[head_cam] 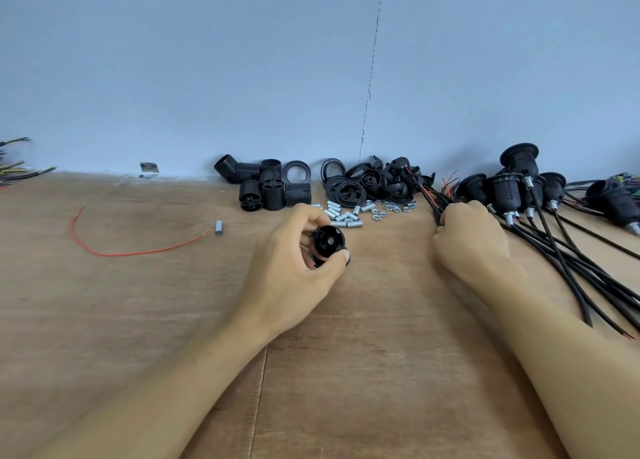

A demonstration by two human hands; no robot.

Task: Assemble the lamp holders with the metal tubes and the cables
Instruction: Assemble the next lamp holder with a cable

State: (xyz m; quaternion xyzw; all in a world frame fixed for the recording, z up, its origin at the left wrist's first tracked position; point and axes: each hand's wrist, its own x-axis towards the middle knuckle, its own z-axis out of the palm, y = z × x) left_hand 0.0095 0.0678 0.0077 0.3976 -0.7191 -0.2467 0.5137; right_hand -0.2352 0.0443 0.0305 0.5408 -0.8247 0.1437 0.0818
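Observation:
My left hand (294,261) grips a black lamp holder part (329,242) just above the wooden table, its round end facing me. My right hand (467,236) is curled round a bundle of black cables (568,268) that fans out to the right. Short threaded metal tubes (343,214) and nuts (391,207) lie in a loose heap beyond my left hand. Black threaded holder bodies (273,190) and rings (346,188) are piled against the wall. Several assembled holders with tubes and cables (509,184) lie at the right.
A loose red wire (114,252) curves across the wooden table (138,320) at the left, with a single metal tube (218,227) at its end. A small metal bracket (149,169) sits at the wall's foot. More cables (17,171) show at the far left edge.

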